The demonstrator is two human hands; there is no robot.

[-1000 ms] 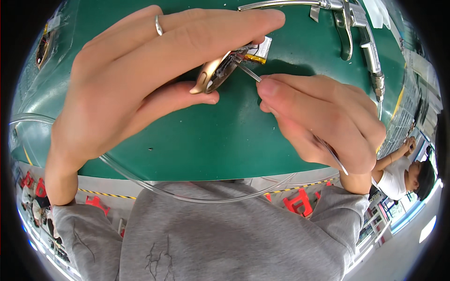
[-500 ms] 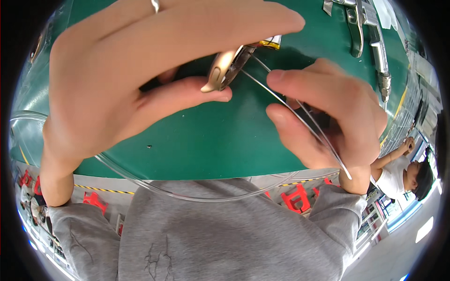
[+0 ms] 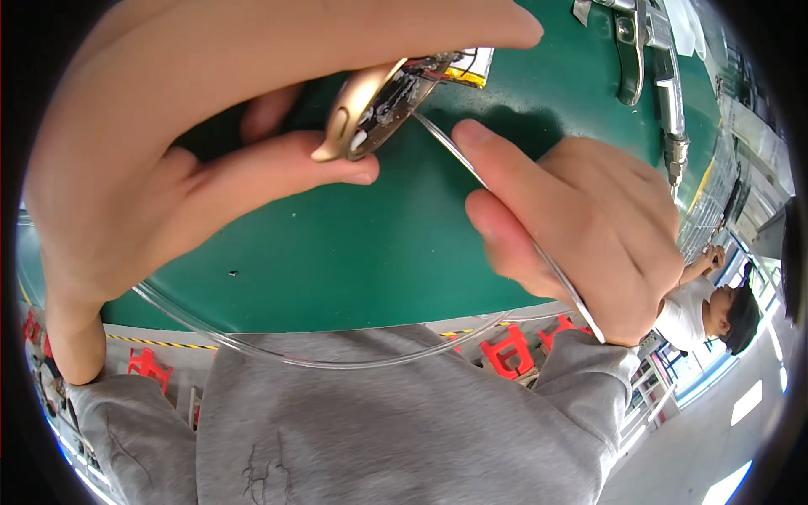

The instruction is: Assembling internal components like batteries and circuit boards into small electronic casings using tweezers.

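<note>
Green bench (image 3: 337, 252) in a bright workroom, viewed from above; red stools (image 3: 507, 352) stand beyond its near edge, and a co-worker (image 3: 686, 316) in white is visible past its right edge. Left hand (image 3: 168, 93): thumb below and fingers above, pinching a small gold casing (image 3: 379, 105), which is tilted and held above the middle of the bench, its dark opening turned toward the right hand (image 3: 581, 219). A silver pouch (image 3: 478, 64) with a yellow border projects from the far end of the casing, thin wires beside it. Right hand: thumb and forefinger pinching slim metal tweezers (image 3: 454, 148), the tip at the casing's lower rim; whether it touches is not clear.

Compared with one second earlier, the tip has moved out of the opening to the rim, and the two arms, visibly spread half a second ago, now appear as one line. This suggests a break in contact with the inner parts, which are more exposed to view. An air gun (image 3: 669, 84) lies near the bench's right edge; a clear tube (image 3: 286, 360) loops past the near edge.
</note>
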